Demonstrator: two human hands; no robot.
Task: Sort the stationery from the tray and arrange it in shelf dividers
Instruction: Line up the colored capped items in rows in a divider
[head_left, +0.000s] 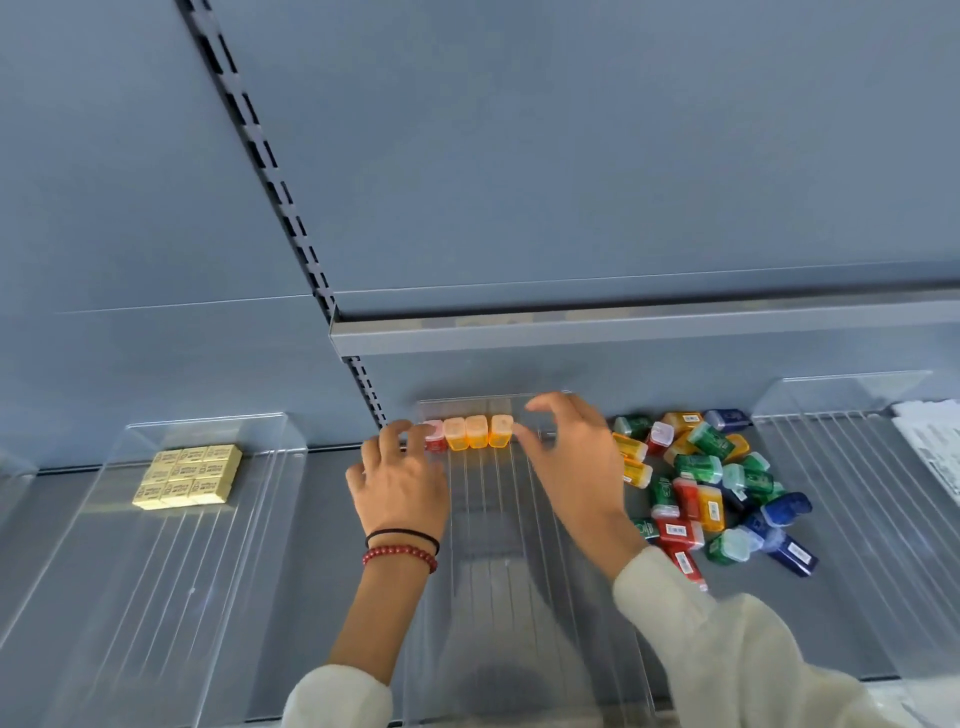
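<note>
Grey shelf (322, 519); left hand (400, 483) and right hand (571, 457), fingers apart, flank 4 boxes (478, 439) in divider (498, 597).

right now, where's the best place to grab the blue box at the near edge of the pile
Pinch the blue box across its two long sides, coming from above on the near right. It lies flat, label up, at the outer corner of the pile with nothing on top. Only its left end sits close to a green box.

Left hand (400, 483) and right hand (571, 457) at either end of 4 upright boxes (470, 439)
</note>
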